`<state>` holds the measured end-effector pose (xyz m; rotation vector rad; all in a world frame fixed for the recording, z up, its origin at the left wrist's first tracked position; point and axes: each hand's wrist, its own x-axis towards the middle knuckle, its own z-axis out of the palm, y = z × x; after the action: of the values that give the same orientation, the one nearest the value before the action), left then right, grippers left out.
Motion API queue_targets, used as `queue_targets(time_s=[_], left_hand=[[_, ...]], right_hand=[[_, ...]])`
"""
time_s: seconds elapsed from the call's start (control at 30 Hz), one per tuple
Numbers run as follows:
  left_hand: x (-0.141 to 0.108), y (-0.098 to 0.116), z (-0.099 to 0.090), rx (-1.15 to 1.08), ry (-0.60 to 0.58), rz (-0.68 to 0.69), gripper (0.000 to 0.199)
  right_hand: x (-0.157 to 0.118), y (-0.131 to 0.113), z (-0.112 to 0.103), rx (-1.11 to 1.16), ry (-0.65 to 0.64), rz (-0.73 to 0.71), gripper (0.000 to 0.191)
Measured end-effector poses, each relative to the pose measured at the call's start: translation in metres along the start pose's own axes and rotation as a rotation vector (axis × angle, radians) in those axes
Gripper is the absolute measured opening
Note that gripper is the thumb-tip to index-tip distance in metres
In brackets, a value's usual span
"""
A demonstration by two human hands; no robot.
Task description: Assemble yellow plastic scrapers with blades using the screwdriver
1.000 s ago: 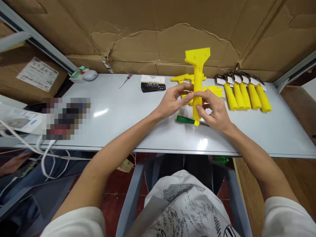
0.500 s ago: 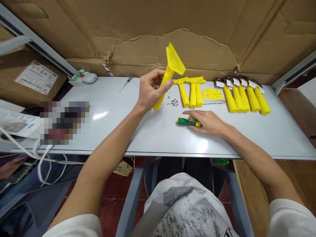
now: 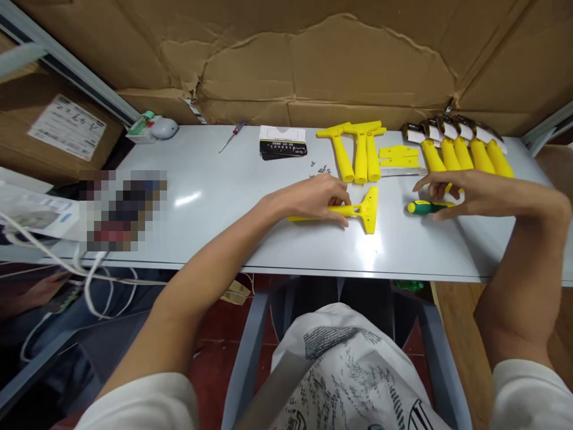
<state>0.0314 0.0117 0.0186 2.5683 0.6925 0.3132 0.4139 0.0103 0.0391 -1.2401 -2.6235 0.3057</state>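
Left hand (image 3: 313,197) on one yellow scraper (image 3: 353,210)

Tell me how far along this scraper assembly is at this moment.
Done: five bladed scrapers lie in a row at the table's far right. In hand: the left hand presses one bare yellow handle flat, while the right hand hovers over the green screwdriver. Left: three bare handles, yellow plates and loose screws.
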Motion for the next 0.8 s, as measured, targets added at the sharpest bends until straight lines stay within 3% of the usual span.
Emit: queue_targets(time_s=[0.07, 0.17, 0.2, 0.33, 0.47, 0.6, 0.8], left_hand=[[0.002, -0.01, 0.001, 0.007, 0.131, -0.044, 0.052], [0.008, -0.034, 0.001, 0.139, 0.48, -0.205, 0.054], [0.01, -0.042, 0.002, 0.207, 0.524, -0.24, 0.054], [0.021, -0.061, 0.008, 0.359, 0.439, -0.263, 0.058], [0.023, -0.05, 0.013, 0.382, 0.332, -0.246, 0.056], [0.02, -0.036, 0.011, 0.349, 0.324, -0.289, 0.048], [0.016, -0.037, 0.007, 0.325, 0.346, -0.291, 0.041]], right_hand=[[0.018, -0.017, 0.009, 0.004, 0.035, 0.016, 0.047], [0.047, -0.034, 0.017, -0.003, 0.088, 0.025, 0.052], [0.056, -0.035, 0.018, -0.007, 0.113, 0.028, 0.051], [0.087, -0.03, 0.028, -0.116, 0.128, 0.014, 0.052], [0.108, -0.029, 0.046, -0.299, 0.036, -0.014, 0.066], [0.105, -0.034, 0.05, -0.335, 0.049, -0.008, 0.053], [0.093, -0.032, 0.042, -0.14, 0.16, 0.023, 0.05]])
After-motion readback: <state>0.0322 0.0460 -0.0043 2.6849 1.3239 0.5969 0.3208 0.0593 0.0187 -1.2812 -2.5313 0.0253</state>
